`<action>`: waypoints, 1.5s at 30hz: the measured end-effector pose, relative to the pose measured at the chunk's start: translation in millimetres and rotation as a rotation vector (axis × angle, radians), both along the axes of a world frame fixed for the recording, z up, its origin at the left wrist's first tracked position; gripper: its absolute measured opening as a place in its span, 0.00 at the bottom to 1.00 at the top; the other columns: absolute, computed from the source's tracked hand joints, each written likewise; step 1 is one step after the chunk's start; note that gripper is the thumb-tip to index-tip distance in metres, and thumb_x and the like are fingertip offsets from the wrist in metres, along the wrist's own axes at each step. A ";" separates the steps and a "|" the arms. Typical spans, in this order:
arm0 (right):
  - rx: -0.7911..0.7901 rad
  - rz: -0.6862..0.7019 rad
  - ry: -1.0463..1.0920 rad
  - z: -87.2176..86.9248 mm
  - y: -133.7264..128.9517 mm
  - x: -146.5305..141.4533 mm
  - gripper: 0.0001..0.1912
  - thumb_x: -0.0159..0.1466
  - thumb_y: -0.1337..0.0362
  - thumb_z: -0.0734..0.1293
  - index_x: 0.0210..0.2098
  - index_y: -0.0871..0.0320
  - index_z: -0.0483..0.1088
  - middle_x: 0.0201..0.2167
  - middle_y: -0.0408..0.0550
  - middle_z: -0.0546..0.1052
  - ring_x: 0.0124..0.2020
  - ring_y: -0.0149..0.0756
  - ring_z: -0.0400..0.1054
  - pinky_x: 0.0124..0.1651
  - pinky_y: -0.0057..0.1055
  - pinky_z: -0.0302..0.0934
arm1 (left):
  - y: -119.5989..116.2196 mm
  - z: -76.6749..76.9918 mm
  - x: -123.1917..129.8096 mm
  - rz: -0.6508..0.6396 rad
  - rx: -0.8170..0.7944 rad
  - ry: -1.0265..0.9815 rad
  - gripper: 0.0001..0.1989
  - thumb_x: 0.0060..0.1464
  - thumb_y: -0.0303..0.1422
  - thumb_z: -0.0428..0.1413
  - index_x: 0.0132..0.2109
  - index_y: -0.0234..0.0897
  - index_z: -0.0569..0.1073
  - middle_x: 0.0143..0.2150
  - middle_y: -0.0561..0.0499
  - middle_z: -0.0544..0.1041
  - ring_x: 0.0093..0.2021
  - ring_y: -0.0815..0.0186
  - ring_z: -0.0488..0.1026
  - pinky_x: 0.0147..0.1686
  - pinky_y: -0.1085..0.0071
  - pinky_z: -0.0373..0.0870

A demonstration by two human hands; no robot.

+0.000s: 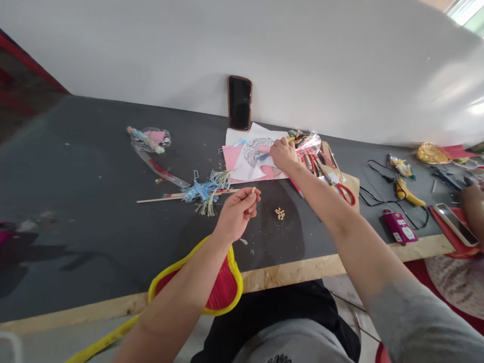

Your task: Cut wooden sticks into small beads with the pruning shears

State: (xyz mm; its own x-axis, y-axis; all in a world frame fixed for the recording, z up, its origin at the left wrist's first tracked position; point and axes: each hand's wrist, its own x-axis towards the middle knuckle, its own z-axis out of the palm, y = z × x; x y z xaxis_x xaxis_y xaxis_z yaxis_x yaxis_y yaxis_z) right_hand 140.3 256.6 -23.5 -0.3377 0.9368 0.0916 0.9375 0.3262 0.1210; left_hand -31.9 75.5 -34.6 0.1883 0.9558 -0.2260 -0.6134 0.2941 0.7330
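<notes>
My left hand (239,210) is closed in a pinch on a small pale stick (253,190), whose tip shows above the fingers. It is over the grey table, right of a blue tasselled piece (202,190) lying across thin sticks. My right hand (283,153) reaches over a sheet with a printed drawing (257,151), at the edge of a heap of tools and plastic wrap (310,142). Its fingers are bent downward, and whatever they touch is too small to make out. A little pile of beige bits (280,214) lies between my forearms.
A phone (239,103) leans on the white wall. Red-handled scissors (346,194) rest on brown paper. Further right are a glue gun (409,192), its cable, a purple box (400,227) and another person's arm. A yellow-rimmed red piece (221,287) overhangs the table's front edge.
</notes>
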 end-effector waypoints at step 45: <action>-0.192 0.292 0.021 8.0 -103.3 -19.2 0.23 0.70 0.69 0.60 0.62 0.51 0.69 0.55 0.58 0.72 0.56 0.52 0.62 0.49 0.42 0.63 | -2.3 0.6 2.9 0.010 -0.033 -0.048 0.12 0.45 0.35 0.69 0.34 0.32 0.77 0.28 0.52 0.72 0.21 0.78 0.59 0.19 0.80 0.53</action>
State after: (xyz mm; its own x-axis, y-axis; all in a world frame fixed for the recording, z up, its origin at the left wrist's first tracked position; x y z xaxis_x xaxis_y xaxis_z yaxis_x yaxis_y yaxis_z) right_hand 121.1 153.3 -15.5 -0.5939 0.8018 -0.0668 0.8030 0.5958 0.0128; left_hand -29.0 73.2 -34.1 0.1907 0.9497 -0.2484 -0.6508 0.3118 0.6923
